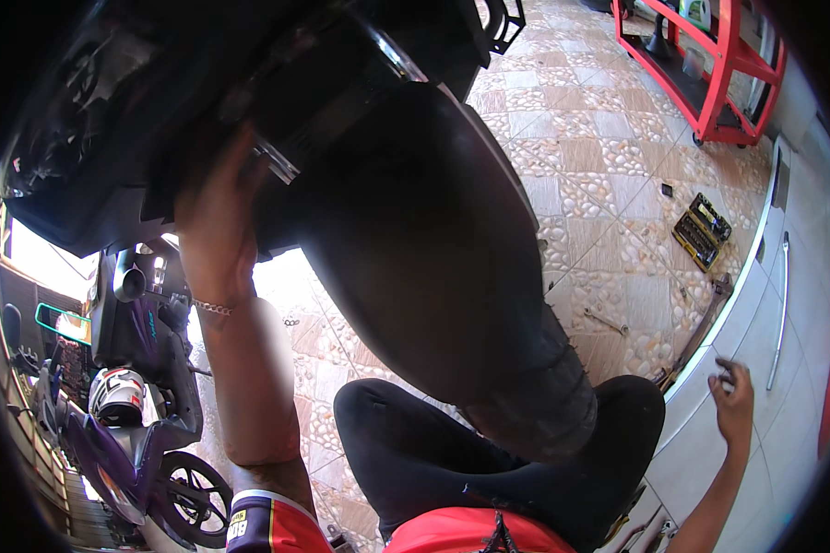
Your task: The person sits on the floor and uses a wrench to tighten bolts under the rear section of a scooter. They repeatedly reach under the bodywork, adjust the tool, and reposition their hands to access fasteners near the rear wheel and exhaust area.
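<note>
A dark vehicle body (92,120) hangs over the upper left, and a wide black curved part (424,258), possibly a wheel or its cover, reaches down from it to between my knees. My left hand (217,217) is raised against the underside of the body, its fingers lost in shadow and blur. Just beside those fingers a short shiny metal rod (277,164) sticks out; I cannot tell whether they touch it. Off to the right, above the white tiled ledge, my right hand (734,401) has curled fingers pressed together near a small dark thing I cannot make out.
An open socket set (701,232) and a spanner (607,321) lie on the pebble-patterned floor. A large wrench (710,318) rests along the ledge, a long metal bar (779,313) upon it. A red trolley (710,69) stands far right; a purple motorcycle (143,442) with a helmet (117,396), left.
</note>
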Motion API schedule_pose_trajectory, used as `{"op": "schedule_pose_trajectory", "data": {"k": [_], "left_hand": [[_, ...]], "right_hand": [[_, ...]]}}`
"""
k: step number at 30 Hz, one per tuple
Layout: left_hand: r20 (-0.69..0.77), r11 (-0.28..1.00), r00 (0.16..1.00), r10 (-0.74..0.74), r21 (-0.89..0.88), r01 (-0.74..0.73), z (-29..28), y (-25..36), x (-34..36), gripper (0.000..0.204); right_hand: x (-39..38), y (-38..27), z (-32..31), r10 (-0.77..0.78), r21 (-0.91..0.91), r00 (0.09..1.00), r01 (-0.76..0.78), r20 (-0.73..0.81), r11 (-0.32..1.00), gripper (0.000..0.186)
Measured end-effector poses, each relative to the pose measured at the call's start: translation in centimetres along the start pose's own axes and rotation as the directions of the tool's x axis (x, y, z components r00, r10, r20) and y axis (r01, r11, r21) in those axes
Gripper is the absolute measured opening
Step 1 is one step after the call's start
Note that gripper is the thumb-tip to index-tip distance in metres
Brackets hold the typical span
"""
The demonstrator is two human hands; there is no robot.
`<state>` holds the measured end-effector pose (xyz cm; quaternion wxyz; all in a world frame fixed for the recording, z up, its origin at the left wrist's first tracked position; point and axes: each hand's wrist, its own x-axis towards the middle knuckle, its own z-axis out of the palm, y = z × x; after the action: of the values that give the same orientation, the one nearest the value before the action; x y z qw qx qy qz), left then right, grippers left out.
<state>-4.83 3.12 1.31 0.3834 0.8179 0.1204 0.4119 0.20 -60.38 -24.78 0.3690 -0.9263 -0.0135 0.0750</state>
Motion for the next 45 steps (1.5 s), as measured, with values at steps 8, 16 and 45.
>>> {"op": "schedule_pose_trajectory", "data": {"k": [8, 16, 45], "left_hand": [[-0.19, 0.996, 0.981, -0.036, -0.091, 0.019, 2.2, 2.7, 1.3, 0.032], [0.1, 0.478, 0.961, 0.256, 0.852, -0.216, -0.7, -2.3, 3.5, 0.048], [0.382, 0.424, 0.805, 0.454, 0.702, -0.572, -6.7, -10.9, 14.1, 0.057]], "right_hand": [[-8.1, 11.4, 1.8, 0.175, -0.142, 0.984, -0.169, 0.031, 0.975, 0.033], [-9.8, 13.0, 2.8, 0.08, -0.211, 0.996, -0.085, -0.035, 0.974, 0.035], [-17.9, 18.2, -1.9, 0.442, -0.396, 0.887, -0.458, -0.137, 0.796, 0.028]]}}
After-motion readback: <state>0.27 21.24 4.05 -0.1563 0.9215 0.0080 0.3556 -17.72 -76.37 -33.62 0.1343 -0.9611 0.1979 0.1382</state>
